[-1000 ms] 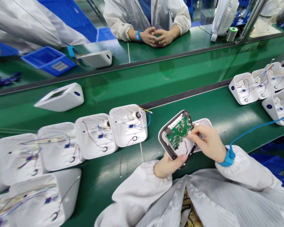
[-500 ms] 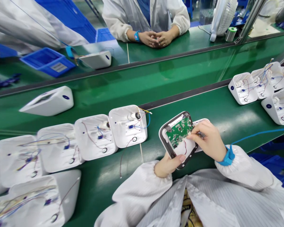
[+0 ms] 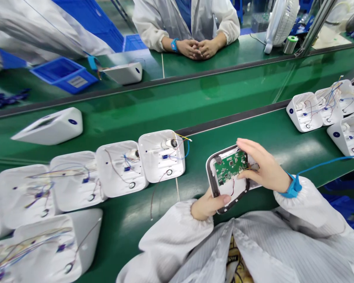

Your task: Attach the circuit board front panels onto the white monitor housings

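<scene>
I look down on the long green surface (image 3: 265, 129), where an open white plastic housing (image 3: 149, 165) sits left of the work. The white panel with dark rim (image 3: 211, 177) is over the surface, close in front of the body, between both hands. Its inner face points up to me; its long axis seems to run from far side toward the body, though the right hand (image 3: 267, 169) hides one corner. That hand has thumb and fingers spread apart across the right edge; if they press, I cannot tell. The left hand (image 3: 205, 204) grasps the near-left rim. I would hold there firmly, and touch only lightly the green circuit board (image 3: 230, 167), leaving the thin red wire (image 3: 233, 186) without pull.
</scene>
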